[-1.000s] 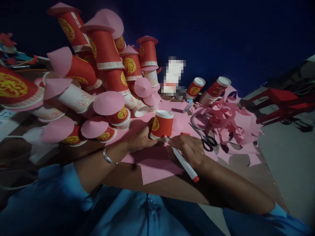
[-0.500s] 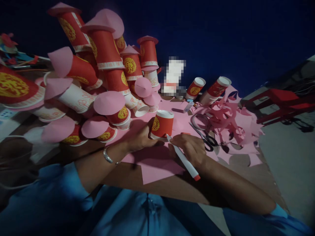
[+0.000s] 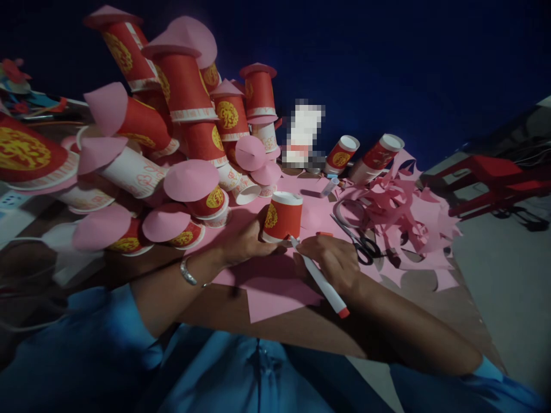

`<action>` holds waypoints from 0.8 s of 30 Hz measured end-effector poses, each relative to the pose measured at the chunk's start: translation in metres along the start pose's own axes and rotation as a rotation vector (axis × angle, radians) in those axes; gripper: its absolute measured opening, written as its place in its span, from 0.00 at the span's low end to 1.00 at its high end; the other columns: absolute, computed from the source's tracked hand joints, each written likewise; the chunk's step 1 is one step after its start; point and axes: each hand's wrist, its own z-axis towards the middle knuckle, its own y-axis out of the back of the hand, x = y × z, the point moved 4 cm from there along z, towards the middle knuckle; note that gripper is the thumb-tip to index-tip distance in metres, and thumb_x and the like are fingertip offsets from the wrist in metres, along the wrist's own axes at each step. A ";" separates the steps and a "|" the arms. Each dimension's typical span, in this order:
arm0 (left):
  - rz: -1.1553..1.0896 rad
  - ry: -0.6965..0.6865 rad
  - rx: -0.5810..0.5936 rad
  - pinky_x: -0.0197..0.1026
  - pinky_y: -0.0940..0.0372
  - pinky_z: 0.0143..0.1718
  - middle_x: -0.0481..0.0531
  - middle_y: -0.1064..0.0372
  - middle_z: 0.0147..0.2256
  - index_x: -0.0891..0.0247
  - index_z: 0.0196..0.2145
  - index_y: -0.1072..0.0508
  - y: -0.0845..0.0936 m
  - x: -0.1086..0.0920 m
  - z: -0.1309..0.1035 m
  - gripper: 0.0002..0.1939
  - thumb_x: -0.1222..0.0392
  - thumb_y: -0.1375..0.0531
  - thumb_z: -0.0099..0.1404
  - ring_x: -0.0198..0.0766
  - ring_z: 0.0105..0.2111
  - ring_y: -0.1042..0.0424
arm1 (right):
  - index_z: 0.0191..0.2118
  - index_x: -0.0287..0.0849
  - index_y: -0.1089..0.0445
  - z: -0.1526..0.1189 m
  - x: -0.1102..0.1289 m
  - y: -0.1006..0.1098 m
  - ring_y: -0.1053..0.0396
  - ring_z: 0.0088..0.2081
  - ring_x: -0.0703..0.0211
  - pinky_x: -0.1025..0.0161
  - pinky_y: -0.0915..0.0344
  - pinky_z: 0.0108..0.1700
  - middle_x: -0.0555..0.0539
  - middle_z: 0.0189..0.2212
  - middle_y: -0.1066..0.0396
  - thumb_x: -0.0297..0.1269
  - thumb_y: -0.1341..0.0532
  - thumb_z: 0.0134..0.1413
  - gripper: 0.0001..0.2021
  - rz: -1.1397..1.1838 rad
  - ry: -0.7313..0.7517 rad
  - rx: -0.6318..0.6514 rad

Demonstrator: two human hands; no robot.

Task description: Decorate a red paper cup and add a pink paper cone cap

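Note:
A red paper cup (image 3: 287,217) with a yellow emblem and white rims is held at its left side by my left hand (image 3: 249,241), above pink paper. Between the fingers of my right hand (image 3: 333,261) is a white marker (image 3: 325,287) with a red end. The marker's tip meets the lower front of the cup, near its bottom rim. Pink paper (image 3: 279,295) lies under and in front of both hands. Close to the right hand are black-handled scissors (image 3: 365,249).
Many red and white cups with pink cone tops (image 3: 191,180) are piled at the left. Pink paper scraps (image 3: 413,212) lie at the right, beside two uncapped cups (image 3: 342,154). A roll of tape (image 3: 350,212) is behind the scissors. A red stool (image 3: 495,175) stands far right.
The cup in my left hand has shifted very slightly left. The marker in my right hand has moved slightly left with it.

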 end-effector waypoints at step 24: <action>-0.115 -0.019 0.031 0.58 0.29 0.57 0.60 0.22 0.52 0.62 0.55 0.33 0.001 0.009 0.000 0.33 0.50 0.26 0.58 0.56 0.54 0.23 | 0.41 0.40 0.32 -0.001 0.001 0.000 0.27 0.25 0.61 0.65 0.29 0.28 0.49 0.25 0.25 0.23 0.37 0.64 0.06 0.008 -0.015 0.003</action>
